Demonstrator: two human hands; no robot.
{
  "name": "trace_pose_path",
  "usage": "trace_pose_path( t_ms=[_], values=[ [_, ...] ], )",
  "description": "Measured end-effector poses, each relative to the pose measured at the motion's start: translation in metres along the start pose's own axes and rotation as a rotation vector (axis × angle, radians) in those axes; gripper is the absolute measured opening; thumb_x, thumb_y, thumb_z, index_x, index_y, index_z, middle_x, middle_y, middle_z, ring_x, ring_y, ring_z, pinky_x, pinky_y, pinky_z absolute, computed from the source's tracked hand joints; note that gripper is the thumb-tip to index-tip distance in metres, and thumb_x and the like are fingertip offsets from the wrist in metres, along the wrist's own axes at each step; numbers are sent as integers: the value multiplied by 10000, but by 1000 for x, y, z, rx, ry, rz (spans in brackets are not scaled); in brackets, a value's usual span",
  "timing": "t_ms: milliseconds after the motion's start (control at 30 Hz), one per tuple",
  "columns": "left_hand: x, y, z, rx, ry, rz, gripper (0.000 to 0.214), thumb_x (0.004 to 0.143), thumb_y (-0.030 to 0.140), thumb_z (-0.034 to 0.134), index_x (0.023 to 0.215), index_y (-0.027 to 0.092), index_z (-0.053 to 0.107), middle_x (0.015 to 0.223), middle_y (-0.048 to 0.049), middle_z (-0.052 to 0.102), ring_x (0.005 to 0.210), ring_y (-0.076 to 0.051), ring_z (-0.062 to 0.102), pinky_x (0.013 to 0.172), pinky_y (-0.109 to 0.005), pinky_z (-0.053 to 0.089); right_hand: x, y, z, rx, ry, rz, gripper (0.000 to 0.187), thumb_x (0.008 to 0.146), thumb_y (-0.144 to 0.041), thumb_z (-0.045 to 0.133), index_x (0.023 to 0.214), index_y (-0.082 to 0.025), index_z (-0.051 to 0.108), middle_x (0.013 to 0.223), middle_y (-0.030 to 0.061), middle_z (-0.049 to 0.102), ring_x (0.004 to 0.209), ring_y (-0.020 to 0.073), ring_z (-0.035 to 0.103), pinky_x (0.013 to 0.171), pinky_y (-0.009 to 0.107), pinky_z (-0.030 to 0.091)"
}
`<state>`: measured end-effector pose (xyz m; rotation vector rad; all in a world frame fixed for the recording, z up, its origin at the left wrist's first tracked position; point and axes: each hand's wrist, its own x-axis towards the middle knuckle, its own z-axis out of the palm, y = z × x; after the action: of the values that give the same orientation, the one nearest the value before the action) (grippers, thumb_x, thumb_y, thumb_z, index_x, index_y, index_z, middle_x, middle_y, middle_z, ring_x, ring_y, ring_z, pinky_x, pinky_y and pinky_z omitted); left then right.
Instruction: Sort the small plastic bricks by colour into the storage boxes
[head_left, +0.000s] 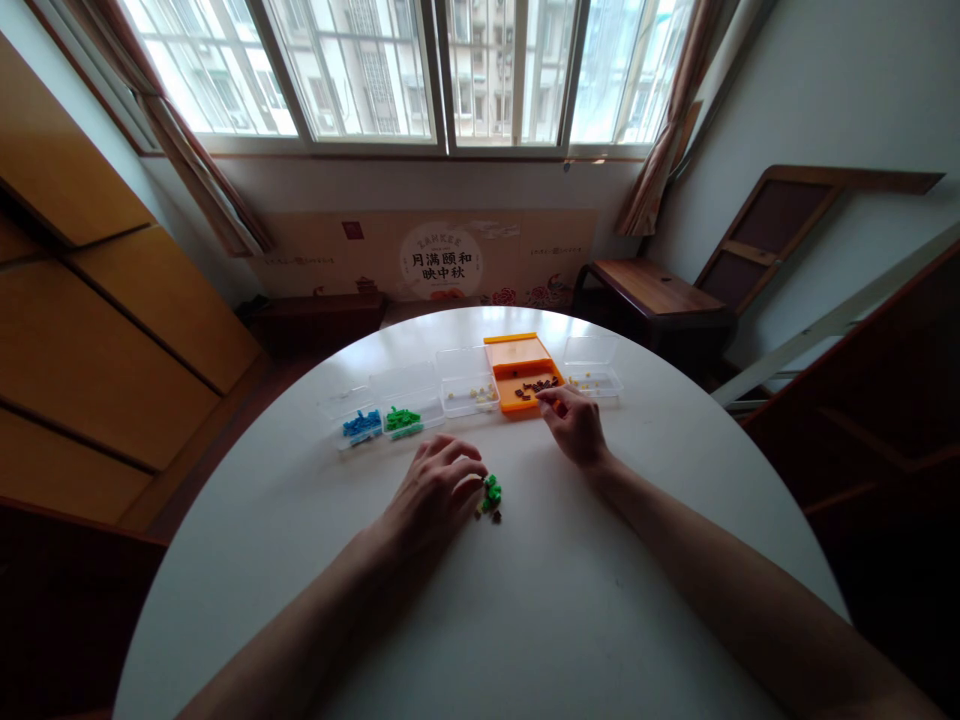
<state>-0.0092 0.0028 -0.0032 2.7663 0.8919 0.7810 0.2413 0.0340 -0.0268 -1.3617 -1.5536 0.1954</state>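
My left hand [442, 485] rests over the white table with its fingers bent and a little apart. Its fingertips are right beside a small cluster of green bricks [491, 492]; whether they touch it is unclear. A few small brown and tan pieces [496, 517] lie at the foot of the cluster. At the front right corner of an orange box [517, 408], my right hand [574, 422] has thumb and fingers closed in a pinch. Dark brown bricks [536, 387] lie inside that box. Anything between the right fingertips is too small to make out.
Clear lidded boxes line the far side of the round white table [585, 610]: one with blue bricks [361, 424], one with green bricks [403, 418], and two with pale yellow pieces [481, 394]. A wooden chair [660, 290] stands beyond at the right.
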Motion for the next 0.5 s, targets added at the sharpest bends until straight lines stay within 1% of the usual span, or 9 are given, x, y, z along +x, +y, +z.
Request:
trace_pose_path(
  t_ms=[100, 267, 333, 400, 500],
  values=[
    [2, 2, -2, -9, 97, 4, 73, 884, 244, 593, 903, 223, 660, 969, -40, 666, 946, -192, 543, 877, -362, 408, -6, -12, 3, 100, -77, -16, 177, 823, -252, 569, 859, -156, 713, 770, 36, 638, 578, 119, 512, 611, 257, 441],
    [3, 4, -6, -16, 225, 4, 66, 881, 220, 599, 921, 218, 652, 943, -37, 662, 933, -185, 533, 860, -352, 426, -18, -43, 8, 301, -401, -37, 167, 809, -278, 618, 855, -159, 726, 720, 23, 639, 574, 103, 484, 556, 227, 395],
    [3, 4, -7, -24, 261, -5, 66, 877, 227, 606, 923, 221, 653, 929, -35, 660, 920, -181, 536, 847, -346, 437, -23, -52, 9, 380, -499, -27, 174, 804, -293, 629, 856, -165, 734, 700, 12, 630, 575, 98, 477, 547, 222, 380],
    [3, 4, -7, -29, 283, -10, 67, 876, 240, 610, 922, 223, 655, 918, -35, 657, 910, -179, 537, 835, -345, 446, -26, -58, 11, 460, -563, 4, 186, 798, -310, 635, 853, -164, 738, 682, 5, 620, 573, 97, 476, 543, 222, 374],
    [3, 4, -7, -31, 308, -7, 58, 871, 241, 618, 913, 219, 651, 905, -33, 654, 901, -177, 535, 828, -344, 450, -30, -60, 14, 593, -605, 88, 223, 791, -346, 640, 850, -154, 737, 685, 13, 630, 593, 111, 516, 559, 232, 397]
  ],
)
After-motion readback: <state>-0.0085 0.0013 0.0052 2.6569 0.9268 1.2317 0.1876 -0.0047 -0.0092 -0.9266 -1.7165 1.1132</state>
